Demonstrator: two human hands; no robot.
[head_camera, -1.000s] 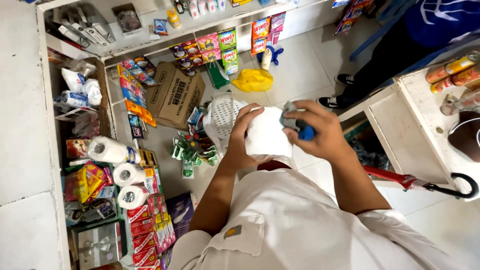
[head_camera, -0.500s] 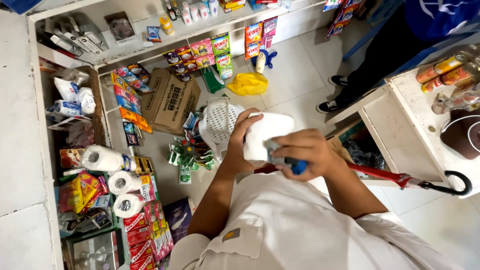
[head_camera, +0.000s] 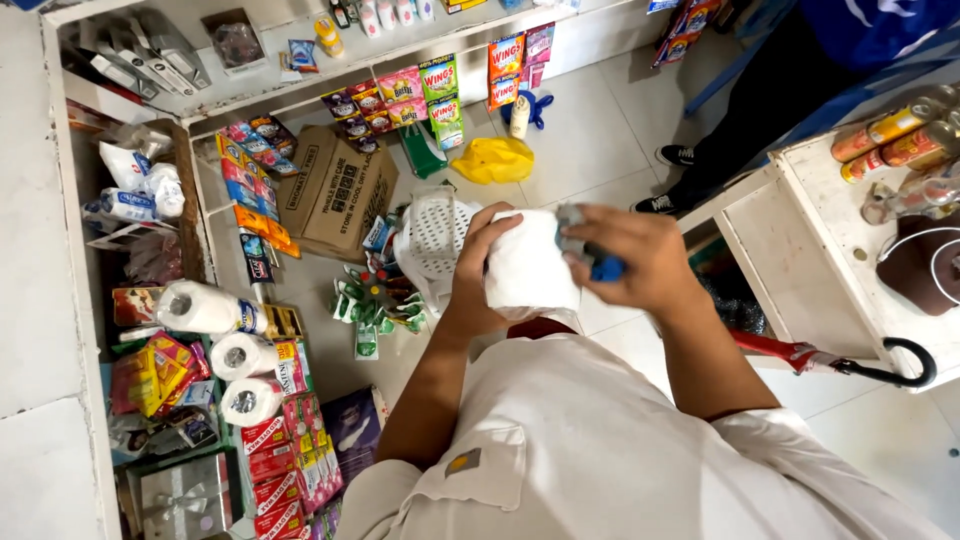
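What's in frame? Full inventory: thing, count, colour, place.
white roll: 1, white, held between both hands, centre
blue tool: 1, blue and grey, in right hand, against the roll
basket: 1, white, perforated, on floor behind the roll
cardboard box: 1, brown, flattened on floor
yellow bag: 1, yellow, floor near shelf
paper rolls: 3, white, left shelf
sachet strips: several, mixed colours, hanging at top shelf edge
cans: at least 3, orange-red, on white counter at right
umbrella: 1, red with black handle, under the counter
other person: 1, blue top, dark trousers, top right
left hand: on the roll's left side
right hand: grips the tool
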